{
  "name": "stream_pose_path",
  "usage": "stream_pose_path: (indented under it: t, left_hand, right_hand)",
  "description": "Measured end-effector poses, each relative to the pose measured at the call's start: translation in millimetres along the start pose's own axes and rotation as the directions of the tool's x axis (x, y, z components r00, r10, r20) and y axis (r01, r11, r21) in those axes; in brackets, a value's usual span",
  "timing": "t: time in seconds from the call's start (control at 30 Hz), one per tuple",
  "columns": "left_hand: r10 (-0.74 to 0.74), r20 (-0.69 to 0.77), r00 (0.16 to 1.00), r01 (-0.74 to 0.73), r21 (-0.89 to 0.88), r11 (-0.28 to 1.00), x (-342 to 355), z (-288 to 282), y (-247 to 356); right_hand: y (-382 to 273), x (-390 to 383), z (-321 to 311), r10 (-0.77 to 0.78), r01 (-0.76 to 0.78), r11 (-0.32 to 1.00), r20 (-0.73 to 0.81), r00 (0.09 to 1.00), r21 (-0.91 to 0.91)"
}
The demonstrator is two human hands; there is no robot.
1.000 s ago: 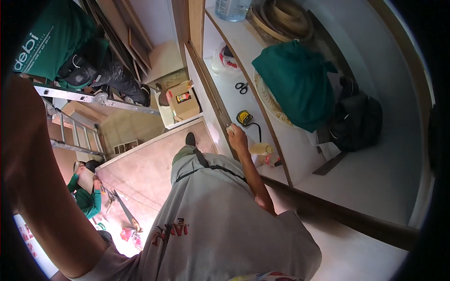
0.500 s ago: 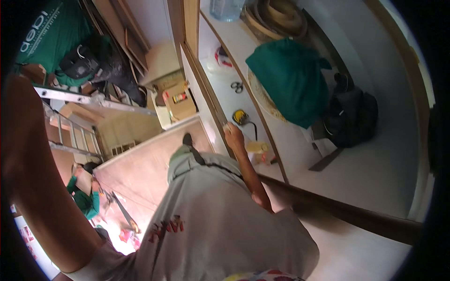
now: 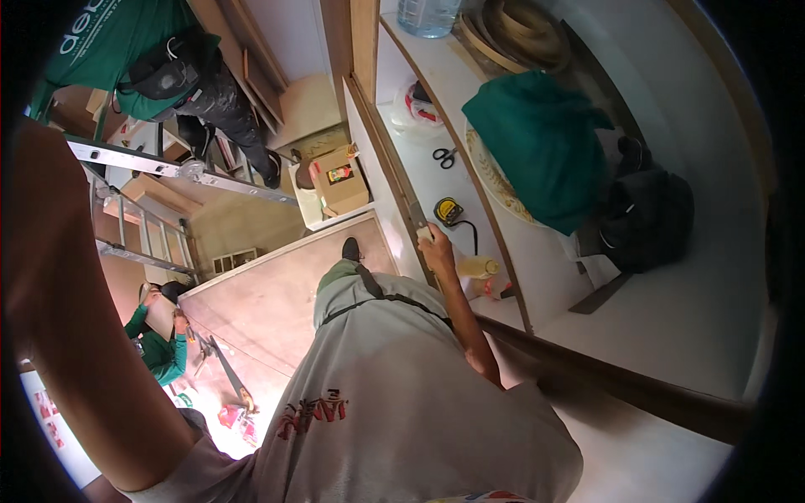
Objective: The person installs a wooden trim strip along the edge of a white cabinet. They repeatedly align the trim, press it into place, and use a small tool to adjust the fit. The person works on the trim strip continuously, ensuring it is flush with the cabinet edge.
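My right hand [image 3: 436, 250] grips a flat metal tool [image 3: 426, 233] with a pale handle, its blade against a long wooden frame edge [image 3: 381, 151]. Just right of it, a yellow-and-black tape measure [image 3: 449, 210], black scissors [image 3: 444, 158] and a pale yellow bottle [image 3: 476, 268] are on white shelving. My left arm [image 3: 84, 327] rises along the left side, with the hand out of sight.
A co-worker [image 3: 218, 92] is among aluminium ladders [image 3: 168, 172] at upper left; another [image 3: 159, 352] holds a board below, near a handsaw [image 3: 231, 377]. The cupboard holds green cloth [image 3: 537, 142], a dark bag [image 3: 646, 226] and a water jug [image 3: 426, 12]. A cardboard box [image 3: 340, 184] sits beyond.
The view has shifted slightly, so the scene sits further right. My right hand is a little lower against the frame edge, showing more blade. The upper co-worker's legs have shifted slightly.
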State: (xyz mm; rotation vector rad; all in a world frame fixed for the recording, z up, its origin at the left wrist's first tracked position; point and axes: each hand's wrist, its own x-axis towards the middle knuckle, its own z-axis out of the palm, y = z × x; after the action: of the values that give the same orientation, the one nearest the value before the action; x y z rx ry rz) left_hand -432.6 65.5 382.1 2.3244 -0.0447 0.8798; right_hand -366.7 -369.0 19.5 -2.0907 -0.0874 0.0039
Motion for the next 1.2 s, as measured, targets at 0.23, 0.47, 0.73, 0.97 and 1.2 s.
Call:
stream_pose_path:
  t: [0.23, 0.47, 0.73, 0.97, 1.2]
  left_hand:
    - [-0.113, -0.076, 0.991, 0.118, 0.060, 0.991, -29.1, -39.6, -21.9]
    - [-0.164, -0.121, 0.979, 0.178, 0.115, 0.977, -36.4, -59.4, -30.3]
    - [-0.085, 0.051, 0.995, 0.086, -0.026, 0.996, 50.6, 32.9, -61.6]
    - [-0.101, 0.807, 0.582, 0.176, -0.004, 0.984, 61.1, 263.9, -21.9]
    - [0.407, 0.816, 0.411, -0.379, -0.253, 0.890, -80.2, 431.0, -89.6]
  right_hand:
    - [-38.7, -13.8, -22.3, 0.273, -0.321, 0.892, 0.187, 0.944, 0.317]
    - [-35.5, -13.3, -25.7, 0.362, -0.427, 0.854, 0.251, 0.898, 0.296]
    - [-24.5, -12.3, -29.8, 0.344, -0.357, 0.890, 0.096, 0.934, 0.282]
    - [-52.6, -21.3, -33.3, 0.431, -0.426, 0.882, 0.022, 0.902, 0.202]
    - [-60.9, 1.7, -31.7, 0.455, -0.457, 0.885, -0.044, 0.890, -0.091]
